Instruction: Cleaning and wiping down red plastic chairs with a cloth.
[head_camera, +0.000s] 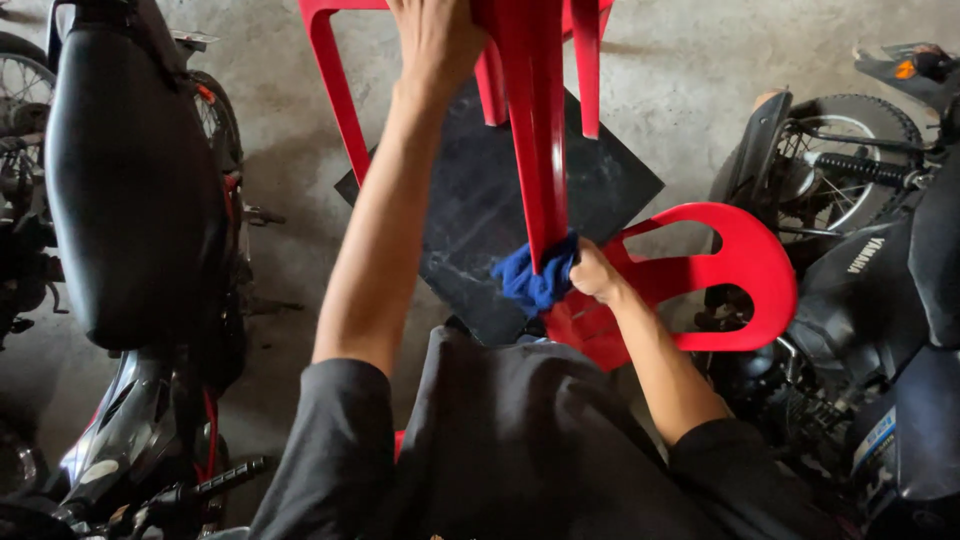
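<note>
Soft, dim daylight falls from above and ahead, leaving the concrete floor (680, 90) pale at the top and murky toward the lower left. Faint sheen sits on the motorcycle seat (130, 170). Shadows are diffuse. The wide lens bends the edges; focus is fairly sharp throughout.

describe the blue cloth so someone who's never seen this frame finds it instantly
Start at the red plastic chair tipped over between the two parked motorcycles, above a dark square slab on the concrete floor. Follow the chair leg that runs down the middle of the frame to where the right hand presses against it. The blue cloth is bunched there, the only blue, soft thing among red plastic.
</note>
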